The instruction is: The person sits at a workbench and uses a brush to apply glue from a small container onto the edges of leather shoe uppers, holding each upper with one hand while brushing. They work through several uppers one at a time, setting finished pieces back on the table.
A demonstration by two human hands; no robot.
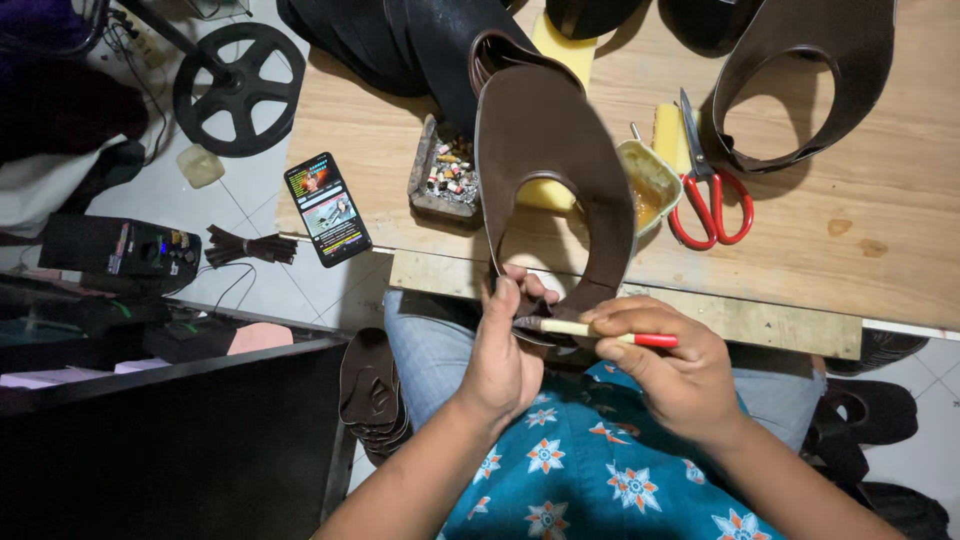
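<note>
My left hand [502, 352] grips the near end of a dark brown curved leather piece [545, 150] that stands up over the table edge. My right hand [665, 370] holds a small brush [600, 333] with a pale and red handle, its tip against the leather's near end between both hands. A small yellowish tub of glue [650, 185] sits on the wooden table [850, 240] just behind the leather.
Red-handled scissors [705, 190] lie right of the tub. A second brown curved piece [800, 80] lies at the back right. An ashtray [440, 180] and a lit phone [327, 208] sit at the left table edge. Black leather stack [400, 40], a black wheel [238, 88] on the floor.
</note>
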